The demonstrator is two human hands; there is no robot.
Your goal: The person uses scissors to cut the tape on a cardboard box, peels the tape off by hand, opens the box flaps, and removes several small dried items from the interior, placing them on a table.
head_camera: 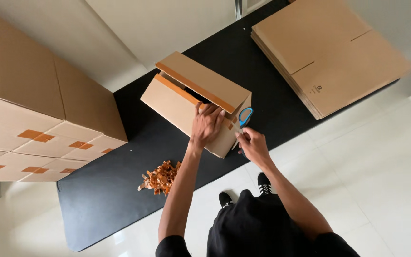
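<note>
Brown corrugated cardboard box [193, 97] lies tilted on the black counter [120, 190], one flap still raised and brown tape along its edges. The left hand [207, 124] presses flat on its side while the right hand [253, 145], fingers closed, grips blue-handled scissors [244, 117] at the box's corner. A heap of crumpled tape scraps [160, 177] lies near; taped boxes [39, 123] stand left and flat cartons [329, 52] wait right, so I judge the work partway through.

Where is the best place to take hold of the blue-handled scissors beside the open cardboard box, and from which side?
Probably by the blue loop handle, coming from the right, the person's own side. The loop stands clear above the right hand, while the blades seem to lie against the cardboard box corner, mostly hidden. The left hand presses the box top there, so that side is blocked.
</note>
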